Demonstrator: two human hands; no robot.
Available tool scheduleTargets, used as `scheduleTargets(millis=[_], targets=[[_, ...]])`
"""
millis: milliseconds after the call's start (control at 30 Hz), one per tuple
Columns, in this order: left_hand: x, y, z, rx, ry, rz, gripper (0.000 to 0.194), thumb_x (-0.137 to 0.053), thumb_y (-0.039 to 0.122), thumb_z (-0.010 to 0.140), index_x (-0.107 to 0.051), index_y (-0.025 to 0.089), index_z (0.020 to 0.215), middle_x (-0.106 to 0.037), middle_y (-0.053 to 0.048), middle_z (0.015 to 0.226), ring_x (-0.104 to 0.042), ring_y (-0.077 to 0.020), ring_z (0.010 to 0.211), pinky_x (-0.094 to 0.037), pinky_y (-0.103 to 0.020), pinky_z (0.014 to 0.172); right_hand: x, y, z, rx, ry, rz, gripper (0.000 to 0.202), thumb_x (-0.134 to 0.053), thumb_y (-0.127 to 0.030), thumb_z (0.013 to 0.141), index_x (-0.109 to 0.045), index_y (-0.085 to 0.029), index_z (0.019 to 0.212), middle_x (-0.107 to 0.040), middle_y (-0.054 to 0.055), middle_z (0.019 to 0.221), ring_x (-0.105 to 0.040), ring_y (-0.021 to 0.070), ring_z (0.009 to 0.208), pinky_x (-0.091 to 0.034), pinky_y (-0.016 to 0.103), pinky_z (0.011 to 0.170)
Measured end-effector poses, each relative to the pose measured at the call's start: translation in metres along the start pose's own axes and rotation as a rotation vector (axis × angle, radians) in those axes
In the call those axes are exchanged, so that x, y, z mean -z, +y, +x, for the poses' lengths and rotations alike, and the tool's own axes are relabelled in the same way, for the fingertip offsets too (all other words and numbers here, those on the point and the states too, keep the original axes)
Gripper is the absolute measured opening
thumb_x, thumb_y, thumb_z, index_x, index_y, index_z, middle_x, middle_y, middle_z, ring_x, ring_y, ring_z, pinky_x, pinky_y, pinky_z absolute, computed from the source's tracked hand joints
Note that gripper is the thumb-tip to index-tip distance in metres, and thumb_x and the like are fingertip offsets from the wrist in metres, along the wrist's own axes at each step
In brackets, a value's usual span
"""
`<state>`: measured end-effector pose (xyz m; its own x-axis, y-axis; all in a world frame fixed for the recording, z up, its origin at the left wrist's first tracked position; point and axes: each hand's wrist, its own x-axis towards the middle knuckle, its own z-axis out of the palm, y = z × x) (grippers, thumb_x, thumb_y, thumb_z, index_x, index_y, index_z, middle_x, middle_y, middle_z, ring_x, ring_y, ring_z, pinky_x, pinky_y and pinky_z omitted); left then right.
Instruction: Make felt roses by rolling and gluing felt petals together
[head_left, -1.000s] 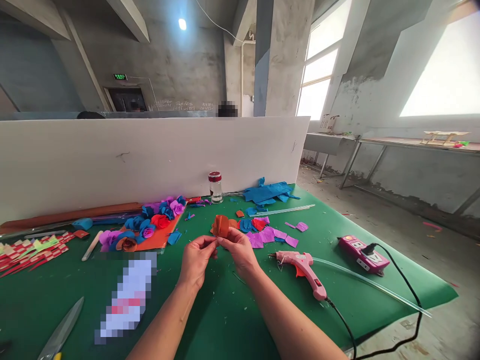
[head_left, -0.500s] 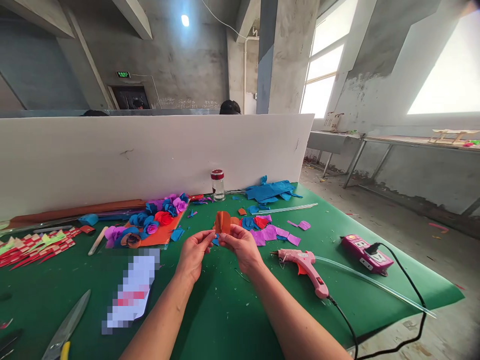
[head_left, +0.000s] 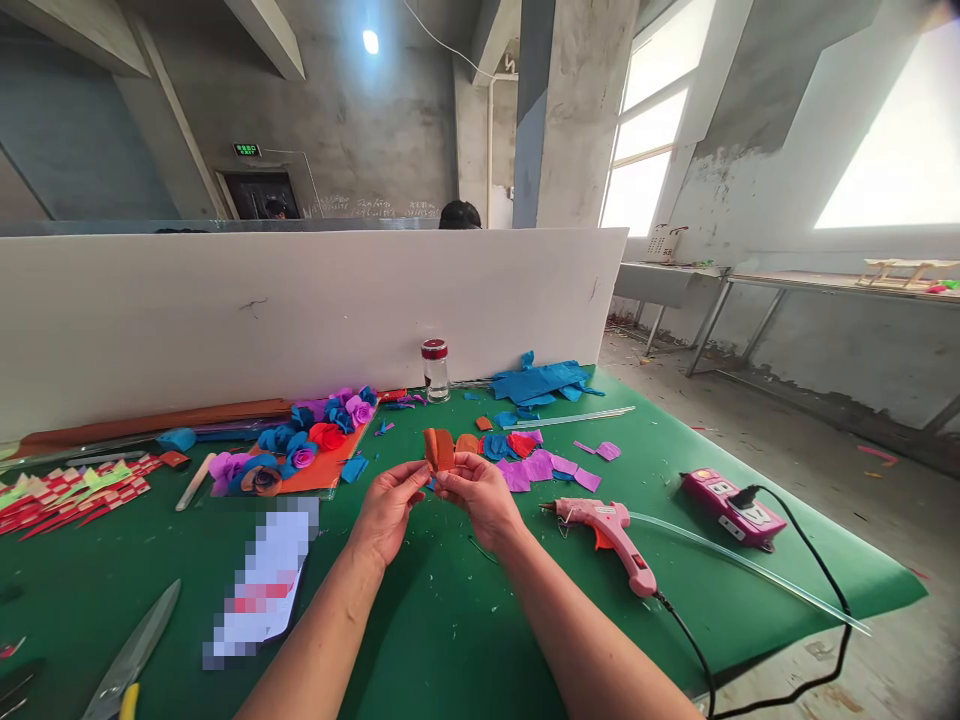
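A small folded piece of orange-brown paper (head_left: 439,449) stands upright between my fingertips, above the middle of the green table (head_left: 450,620). My left hand (head_left: 388,510) pinches its lower left side, and my right hand (head_left: 481,495) pinches its lower right side. The two hands almost touch. Just beyond my right hand lie an orange petal piece (head_left: 466,443), a blue rolled piece (head_left: 495,446) and purple paper pieces (head_left: 536,467). Paper flowers (head_left: 304,445) in blue, purple and red rest on an orange sheet to the left.
A pink glue gun (head_left: 611,530) and a pink power strip (head_left: 735,508) with a black cord lie right. Scissors (head_left: 139,650) and a phone (head_left: 266,580) are left. A jar (head_left: 436,370) stands before the white board (head_left: 315,310); blue paper (head_left: 541,381) lies beside it.
The orange-brown paper has shifted slightly left and turned between my fingers, its folded layers now spread a little differently. My right hand has moved slightly left.
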<state>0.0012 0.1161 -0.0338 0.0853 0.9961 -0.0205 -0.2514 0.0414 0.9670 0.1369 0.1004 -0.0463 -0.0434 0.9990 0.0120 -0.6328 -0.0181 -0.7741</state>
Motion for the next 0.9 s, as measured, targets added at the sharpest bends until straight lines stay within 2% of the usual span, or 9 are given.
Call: scheduleTargets(millis=[167, 467, 733, 900], targets=[[-0.001, -0.001, -0.001, 0.011, -0.018, -0.052, 0.033, -0.087, 0.036, 0.055, -0.079, 0.016, 0.080, -0.074, -0.010, 0.086, -0.056, -0.0152, 0.074, -0.038, -0.026, 0.066, -0.002, -0.001, -0.002, 0.004, -0.001, -0.015, 0.042, -0.089, -0.028, 0.049, -0.062, -0.017, 0.079, -0.068, -0.002, 0.065, -0.060, 0.0091, 0.056, -0.049, 0.023, 0.063], [-0.010, -0.004, -0.004, 0.064, 0.084, -0.188, 0.039, -0.092, 0.036, 0.042, -0.077, 0.016, 0.072, -0.071, -0.004, 0.071, -0.056, -0.0124, 0.066, -0.038, -0.026, 0.066, 0.001, 0.005, -0.001, 0.019, -0.018, -0.038, 0.042, -0.088, -0.033, 0.054, -0.059, -0.018, 0.081, -0.068, -0.001, 0.068, -0.062, 0.0114, 0.059, -0.050, 0.026, 0.067], [-0.017, -0.005, -0.010, 0.030, 0.120, -0.151, 0.036, -0.087, 0.040, 0.051, -0.075, 0.015, 0.073, -0.070, -0.003, 0.071, -0.055, -0.0116, 0.065, -0.035, -0.026, 0.064, -0.002, 0.008, 0.000, 0.028, 0.014, -0.051, 0.045, -0.089, -0.035, 0.051, -0.057, -0.018, 0.079, -0.067, -0.002, 0.063, -0.061, 0.0117, 0.058, -0.049, 0.026, 0.066], [-0.018, -0.006, -0.010, -0.017, 0.199, -0.125, 0.037, -0.087, 0.040, 0.050, -0.075, 0.016, 0.076, -0.072, -0.004, 0.077, -0.057, -0.0142, 0.071, -0.035, -0.026, 0.062, -0.004, 0.005, -0.002, 0.113, 0.024, -0.137, 0.038, -0.087, -0.035, 0.053, -0.063, -0.017, 0.077, -0.068, -0.001, 0.069, -0.061, 0.0120, 0.062, -0.048, 0.025, 0.067]])
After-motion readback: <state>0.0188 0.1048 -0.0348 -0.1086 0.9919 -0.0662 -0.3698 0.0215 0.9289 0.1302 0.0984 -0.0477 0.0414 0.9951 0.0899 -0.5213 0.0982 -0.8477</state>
